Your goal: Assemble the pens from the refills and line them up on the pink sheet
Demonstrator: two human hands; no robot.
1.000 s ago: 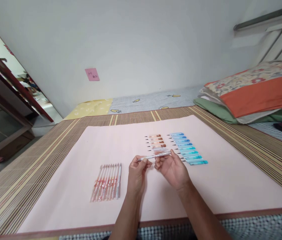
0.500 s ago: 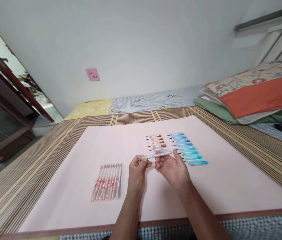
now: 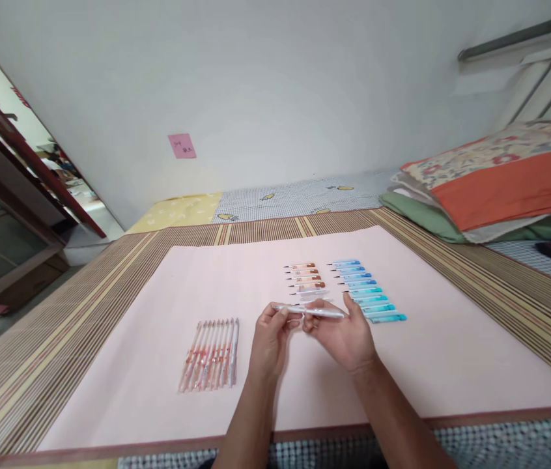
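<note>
Above the flat, pale pink paper sheet (image 3: pixel 451 365), the slim whitish pen (image 3: pixel 325 312) is now sloping down rightward, no longer up; the left hand's (image 3: pixel 269 332) fingers are pinching one end, the right hand's (image 3: pixel 344 335) fingers are loosely supporting it, thumb spread, suggesting adjustment.

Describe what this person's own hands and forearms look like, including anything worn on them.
The left hand and right hand are bare, without gloves; no rings show. The left forearm and right forearm have no sleeve, watch or bracelet in view. Fine details, such as nails, are too small to tell.
</note>
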